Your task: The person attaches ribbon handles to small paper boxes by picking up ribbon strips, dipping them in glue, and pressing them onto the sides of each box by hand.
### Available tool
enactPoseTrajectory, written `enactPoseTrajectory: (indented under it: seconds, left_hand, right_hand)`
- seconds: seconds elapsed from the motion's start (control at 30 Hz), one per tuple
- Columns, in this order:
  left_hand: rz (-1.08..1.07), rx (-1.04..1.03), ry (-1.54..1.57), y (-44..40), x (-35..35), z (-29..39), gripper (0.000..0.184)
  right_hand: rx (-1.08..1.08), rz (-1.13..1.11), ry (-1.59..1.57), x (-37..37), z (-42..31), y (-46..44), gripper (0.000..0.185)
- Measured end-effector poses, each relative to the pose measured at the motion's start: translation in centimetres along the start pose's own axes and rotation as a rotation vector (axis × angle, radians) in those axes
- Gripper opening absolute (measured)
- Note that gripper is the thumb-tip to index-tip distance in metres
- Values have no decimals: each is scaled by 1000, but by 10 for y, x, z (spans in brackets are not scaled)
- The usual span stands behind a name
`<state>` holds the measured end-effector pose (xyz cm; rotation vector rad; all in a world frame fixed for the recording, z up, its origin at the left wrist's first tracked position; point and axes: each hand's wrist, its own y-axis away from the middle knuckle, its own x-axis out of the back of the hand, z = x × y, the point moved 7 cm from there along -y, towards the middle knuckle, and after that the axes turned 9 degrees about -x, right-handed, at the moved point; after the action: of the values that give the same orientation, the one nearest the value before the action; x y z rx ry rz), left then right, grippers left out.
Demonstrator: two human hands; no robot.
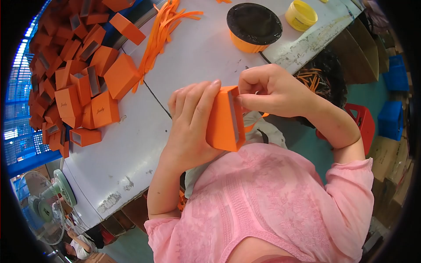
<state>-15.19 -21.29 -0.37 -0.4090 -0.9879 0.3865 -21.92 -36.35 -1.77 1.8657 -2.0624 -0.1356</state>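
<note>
My left hand (191, 116) is wrapped round an orange box (222, 122), fingers along its far side, holding it tilted above the table's near edge. The box has an open side with a greyish inside, facing right. At that opening my right hand (274, 92) is closed, thumb and forefinger pinched against the rim. Whatever lies between those fingertips is hidden. An orange ribbon (250, 128) hangs out by the box's lower right edge, and part of it passes below my right hand.
Many orange boxes (105, 109) are heaped at the left beside a blue crate (17, 87). Loose orange ribbons (153, 39) lie on the white table (127, 144). A black-topped orange tub (254, 26) and a yellow tub (301, 15) stand at the back. A fan (46, 204) is lower left.
</note>
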Motion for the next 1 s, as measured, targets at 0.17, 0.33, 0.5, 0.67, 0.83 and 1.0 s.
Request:
enactPoseTrajectory:
  seconds: [0.17, 0.33, 0.5, 0.67, 0.83, 1.0]
  left_hand:
    - [0, -85, -141, 1, 3, 7, 99]
    - [-93, -105, -204, 2, 3, 12, 94]
    - [-132, 15, -48, 14, 8, 4, 96]
    - [-32, 209, 373, 42, 25, -19, 126]
    - [-155, 178, 656, 47, 25, -17, 130]
    - [-126, 200, 580, 86, 74, -33, 139]
  right_hand:
    - [-130, -79, 53, -6, 7, 0, 17]
    - [-179, -115, -12, -15, 18, -4, 16]
    - [-168, -117, 11, -25, 22, -4, 20]
    - [87, -7, -202, 12, 9, -6, 28]
    - [762, 20, 544, -51, -66, 10, 33]
    - [765, 217, 951, -55, -59, -10, 11]
